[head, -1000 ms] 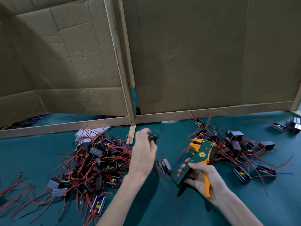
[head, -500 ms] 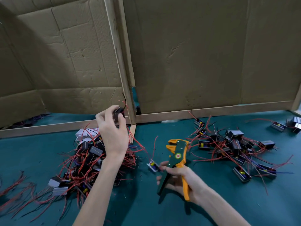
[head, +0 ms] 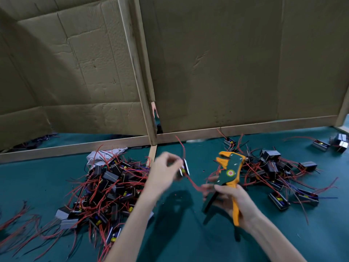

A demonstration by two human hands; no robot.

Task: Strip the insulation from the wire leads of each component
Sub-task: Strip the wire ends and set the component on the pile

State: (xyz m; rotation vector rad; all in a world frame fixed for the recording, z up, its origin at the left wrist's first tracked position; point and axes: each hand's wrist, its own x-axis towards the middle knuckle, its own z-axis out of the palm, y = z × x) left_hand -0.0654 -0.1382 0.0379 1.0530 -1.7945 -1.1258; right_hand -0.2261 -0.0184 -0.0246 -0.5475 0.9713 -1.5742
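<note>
My left hand [head: 164, 173] pinches a small black component [head: 184, 168] with red wire leads, held above the green mat just left of the stripper; one lead sticks up, another trails down to the right. My right hand [head: 235, 202] grips the handles of a green and orange wire stripper [head: 227, 173], jaws pointing up. A big tangled pile of components [head: 105, 184] with red leads lies to the left. A second, looser pile [head: 273, 169] lies to the right, behind the stripper.
Cardboard walls [head: 226, 63] on wooden rails close off the back of the green mat [head: 188, 233]. A white cloth [head: 98, 157] lies behind the left pile. Loose red wires [head: 17, 227] lie at the far left. Two stray components [head: 328, 143] sit at the far right.
My left hand has swung from above the left pile to the right, bringing a component close to the stripper. My right hand has lifted the stripper and shifted it slightly right.
</note>
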